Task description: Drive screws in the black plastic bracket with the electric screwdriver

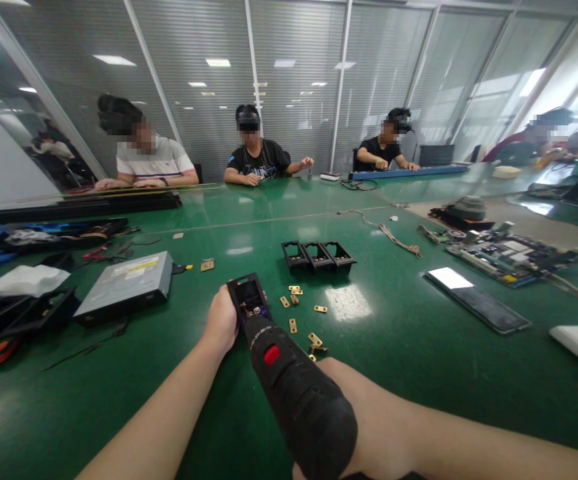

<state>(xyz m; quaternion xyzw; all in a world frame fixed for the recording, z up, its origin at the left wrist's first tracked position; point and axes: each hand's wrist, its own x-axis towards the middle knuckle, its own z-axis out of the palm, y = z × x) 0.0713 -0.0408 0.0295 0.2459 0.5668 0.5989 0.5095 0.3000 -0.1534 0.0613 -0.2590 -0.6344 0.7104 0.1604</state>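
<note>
Our right hand (366, 433) gripped the electric screwdriver (293, 393), bit inside the black housing (246, 293) our left hand (221, 321) clamped to steady it.

Left forearm (169, 413) bare from the wrist down to the frame's lower edge; right forearm (469, 440) likewise bare, out to the right-hand border; left hand (221, 323) bare, back and thumb side showing; right hand (369, 420) mostly hidden, seemingly bare as well; slim wrists on both sides.
</note>
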